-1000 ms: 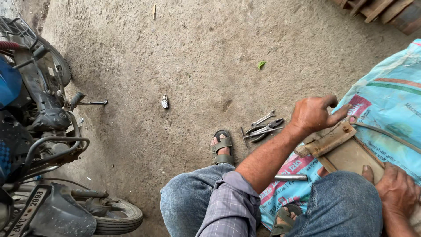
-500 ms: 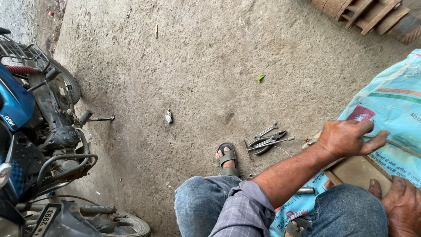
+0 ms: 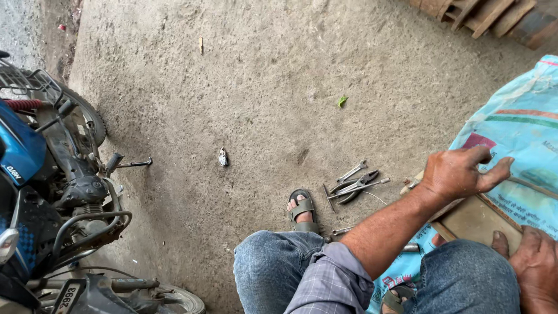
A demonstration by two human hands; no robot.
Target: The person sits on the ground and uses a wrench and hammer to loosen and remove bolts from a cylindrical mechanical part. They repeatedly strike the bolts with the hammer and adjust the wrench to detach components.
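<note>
I sit on the ground in blue jeans and a checked shirt. My left hand (image 3: 462, 173) reaches across to the right, fingers spread, palm down over the edge of a light blue woven sack (image 3: 523, 128) and a flat brown board (image 3: 474, 221). It grips nothing. At the bottom right corner my right hand (image 3: 535, 267) rests on the same board with its thumb stretched out; most of it is cut off by the frame. Pliers and spanners (image 3: 356, 185) lie on the concrete just left of my left wrist.
A blue motorcycle (image 3: 40, 192) stands at the left with its footpeg (image 3: 131, 164) sticking out. My sandalled foot (image 3: 302, 210) is near the tools. A small scrap (image 3: 222, 157) and a green leaf (image 3: 342, 101) lie on the floor. Wooden slats (image 3: 482, 14) are at the top right.
My left hand has let go of the brown piece it gripped and now lies spread out. The view has shifted, showing more of the motorcycle.
</note>
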